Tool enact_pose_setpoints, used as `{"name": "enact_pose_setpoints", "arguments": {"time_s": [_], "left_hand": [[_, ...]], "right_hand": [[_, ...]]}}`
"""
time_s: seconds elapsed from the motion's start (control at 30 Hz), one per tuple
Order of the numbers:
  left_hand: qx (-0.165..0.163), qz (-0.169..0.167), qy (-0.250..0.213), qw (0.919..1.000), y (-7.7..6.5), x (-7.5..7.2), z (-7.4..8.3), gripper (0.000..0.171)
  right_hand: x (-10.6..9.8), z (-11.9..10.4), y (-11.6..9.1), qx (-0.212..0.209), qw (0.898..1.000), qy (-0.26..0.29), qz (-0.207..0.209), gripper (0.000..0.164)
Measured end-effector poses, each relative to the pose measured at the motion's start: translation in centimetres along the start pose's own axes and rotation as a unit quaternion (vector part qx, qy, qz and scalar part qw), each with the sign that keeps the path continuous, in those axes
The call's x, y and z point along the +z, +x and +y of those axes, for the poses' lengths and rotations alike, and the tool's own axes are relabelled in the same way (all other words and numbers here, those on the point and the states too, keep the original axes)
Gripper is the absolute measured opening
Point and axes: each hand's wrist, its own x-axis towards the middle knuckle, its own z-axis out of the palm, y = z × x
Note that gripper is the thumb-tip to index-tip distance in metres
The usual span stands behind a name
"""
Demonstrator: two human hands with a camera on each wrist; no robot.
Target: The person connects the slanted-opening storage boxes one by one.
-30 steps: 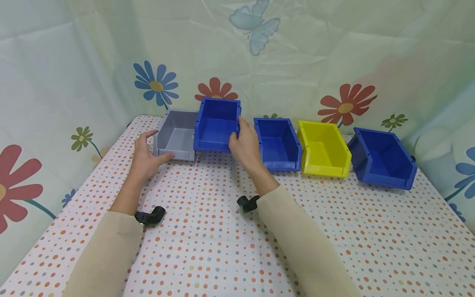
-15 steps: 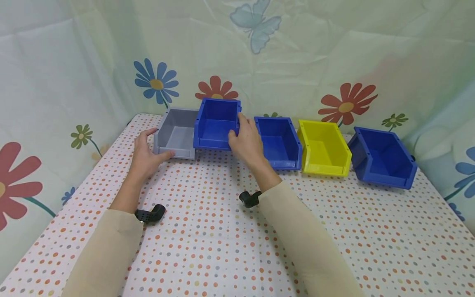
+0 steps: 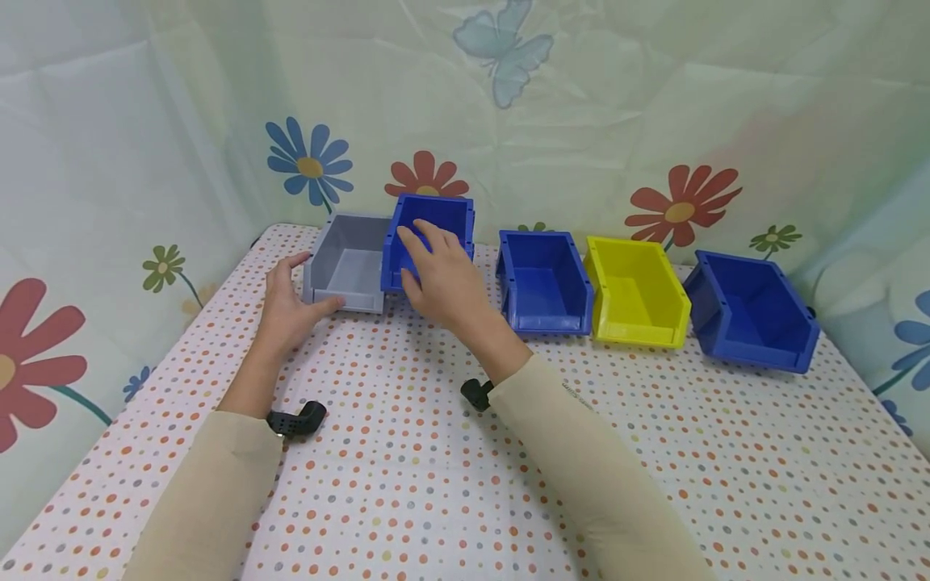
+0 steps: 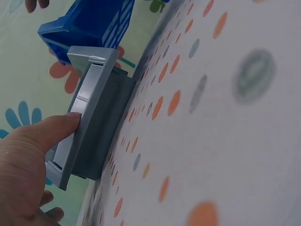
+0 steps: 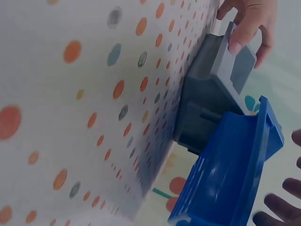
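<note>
Fingers: left hand is pinching the grey plastic bin's near-left corner; right hand, spread loosely, is hovering, gripping nothing.
Blue plastic bin: is sitting tilted against the grey bin's right wall.
Progress: is looking partly nested, not seated.
</note>
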Motion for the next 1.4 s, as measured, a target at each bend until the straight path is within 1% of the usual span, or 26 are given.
{"name": "enact_pose_setpoints", "arguments": {"time_s": [0.1,0.17,0.23,0.3,0.4,0.57,0.77,0.93,1.2,1.4], "left_hand": [[0.007,-0.002,0.0,1.0,0.1,0.1,0.0,0.095],[0.008,-0.003,0.003,1.0,0.1,0.2,0.0,0.096],[0.007,-0.004,0.008,0.9999,0.0,0.1,-0.1,0.096],[0.006,-0.003,0.013,0.9999,0.0,0.1,-0.2,0.096],[0.009,-0.003,0.014,0.9999,0.0,0.0,-0.2,0.097],[0.012,-0.007,0.014,0.9998,0.0,0.2,0.1,0.098],[0.004,-0.008,0.014,0.9999,-0.3,0.0,-0.1,0.099],[0.001,-0.008,0.017,0.9998,-0.3,-0.2,-0.1,0.1],[0.006,-0.008,0.02,0.9998,-0.1,-0.5,0.1,0.1],[0.008,-0.012,0.021,0.9997,-0.5,-0.2,0.0,0.1]], "right_hand": [[0.2,-0.3,0.5,0.006,0.997,0.036,-0.065,0.063],[0.5,-0.4,0.9,0.011,0.994,0.055,-0.096,0.065],[0.9,-0.6,1.3,0.008,0.991,0.067,-0.116,0.067],[1.2,-0.8,1.7,0.002,0.99,0.071,-0.125,0.067],[1.6,-0.9,1.9,0.002,0.99,0.067,-0.122,0.067],[1.6,-0.8,1.9,0.016,0.992,0.056,-0.113,0.07],[1.6,-0.9,1.9,0.021,0.99,0.054,-0.126,0.071],[1.7,-1.1,2.1,0.022,0.989,0.049,-0.136,0.071],[2.0,-1.3,2.3,0.028,0.99,0.048,-0.133,0.073],[2.4,-0.8,1.9,0.033,0.987,0.07,-0.143,0.073]]}}
